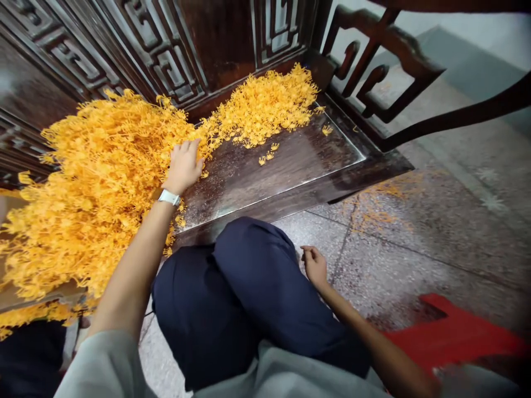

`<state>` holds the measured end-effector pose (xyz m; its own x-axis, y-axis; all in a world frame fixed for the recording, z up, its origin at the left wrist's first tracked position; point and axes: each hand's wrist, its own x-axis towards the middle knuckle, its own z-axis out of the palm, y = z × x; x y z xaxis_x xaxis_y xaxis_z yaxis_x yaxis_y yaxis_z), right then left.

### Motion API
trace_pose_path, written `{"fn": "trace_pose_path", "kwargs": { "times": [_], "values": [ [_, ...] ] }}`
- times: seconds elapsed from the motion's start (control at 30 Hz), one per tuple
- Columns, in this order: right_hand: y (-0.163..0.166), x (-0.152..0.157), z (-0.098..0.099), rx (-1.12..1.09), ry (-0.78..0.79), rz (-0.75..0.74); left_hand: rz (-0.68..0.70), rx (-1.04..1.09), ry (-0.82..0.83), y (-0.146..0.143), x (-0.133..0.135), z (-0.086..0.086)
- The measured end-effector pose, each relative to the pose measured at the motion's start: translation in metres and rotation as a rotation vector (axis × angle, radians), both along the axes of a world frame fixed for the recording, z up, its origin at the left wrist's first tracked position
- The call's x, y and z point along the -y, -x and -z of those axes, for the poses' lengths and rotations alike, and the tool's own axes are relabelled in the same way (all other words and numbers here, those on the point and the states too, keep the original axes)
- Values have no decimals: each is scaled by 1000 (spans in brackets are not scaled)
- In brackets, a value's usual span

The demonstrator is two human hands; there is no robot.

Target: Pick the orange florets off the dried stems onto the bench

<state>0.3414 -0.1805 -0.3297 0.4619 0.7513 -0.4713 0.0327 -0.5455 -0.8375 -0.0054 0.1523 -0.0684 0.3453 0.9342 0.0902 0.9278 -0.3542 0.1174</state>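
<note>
A large heap of orange-yellow, claw-shaped plastic pieces (112, 193) covers the left of the dark wooden bench (265, 177). My left hand (185, 164), with a pale-banded watch (168, 197) on its wrist, reaches to the heap's right edge. Its fingers are stretched out against the pieces and the thumb stands apart. A smaller, flatter pile of the same pieces (269, 102) lies further back on the right. Beside my right knee, over the floor, hangs my right hand (315, 265). Its fingers are curled together, and whatever they may hold is hidden.
A carved backrest (228, 44) rises behind the piles, with an openwork armrest (373, 66) at the right. Orange scraps (379, 202) litter the tiled floor. A red object (456, 331) stands at lower right. Another person's dark clothing (31, 356) shows at lower left.
</note>
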Motion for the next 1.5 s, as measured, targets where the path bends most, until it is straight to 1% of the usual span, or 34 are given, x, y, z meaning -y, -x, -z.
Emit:
{"fn": "trace_pose_path", "kwargs": {
  "times": [0.07, 0.1, 0.13, 0.17, 0.23, 0.27, 0.3, 0.33, 0.37, 0.43, 0.5, 0.53, 0.6, 0.63, 0.7, 0.8, 0.93, 1.03, 1.1, 1.17, 1.27, 1.4, 1.43, 1.5],
  "values": [
    [8, -22, -34, 18, -94, -2, 26, -70, -7, -13, -15, 2],
    [13, -34, -55, 26, -165, -27, 30, -102, -6, -18, -24, 2],
    [19, -47, -78, 35, -270, -72, 23, -132, 5, -21, -34, 2],
    [26, -61, -103, 40, -399, -148, 9, -156, 25, -22, -43, 2],
    [44, -97, -151, 53, -616, -386, -24, -183, 81, -18, -56, 5],
    [55, -120, -173, 57, -680, -528, -35, -183, 108, -13, -60, 6],
    [69, -144, -193, 71, -725, -633, -38, -174, 129, -7, -62, 8],
    [83, -172, -208, 108, -761, -703, -36, -158, 144, -1, -62, 9],
    [98, -200, -219, 160, -780, -746, -29, -141, 156, 6, -60, 10],
    [131, -257, -231, 303, -743, -775, 0, -118, 185, 18, -53, 9],
    [163, -304, -231, 411, -624, -758, 20, -102, 222, 28, -43, 6],
    [178, -321, -228, 413, -572, -756, 16, -89, 232, 31, -38, 4],
    [201, -339, -220, 339, -502, -752, -12, -52, 224, 38, -27, 4],
    [210, -341, -216, 287, -493, -748, -17, -41, 207, 42, -22, 4],
    [219, -334, -207, 198, -508, -722, -13, -72, 163, 48, -14, 8],
    [215, -308, -199, 85, -542, -653, -35, -169, 116, 55, -7, 12],
    [185, -268, -192, -88, -522, -548, -101, -170, 132, 61, -16, 8],
    [153, -239, -187, -176, -502, -486, -95, -98, 166, 63, -29, 2],
    [136, -221, -184, -246, -508, -490, -101, -59, 171, 64, -34, -1],
    [127, -204, -184, -315, -529, -538, -133, -53, 175, 64, -33, -3],
    [131, -184, -189, -366, -543, -624, -204, -83, 168, 63, -27, -5],
    [144, -167, -209, -438, -568, -703, -260, -123, 126, 59, -19, -13],
    [145, -165, -214, -489, -582, -689, -269, -137, 109, 57, -18, -15],
    [143, -163, -224, -652, -586, -611, -277, -152, 78, 56, -15, -18]
  ]
}}
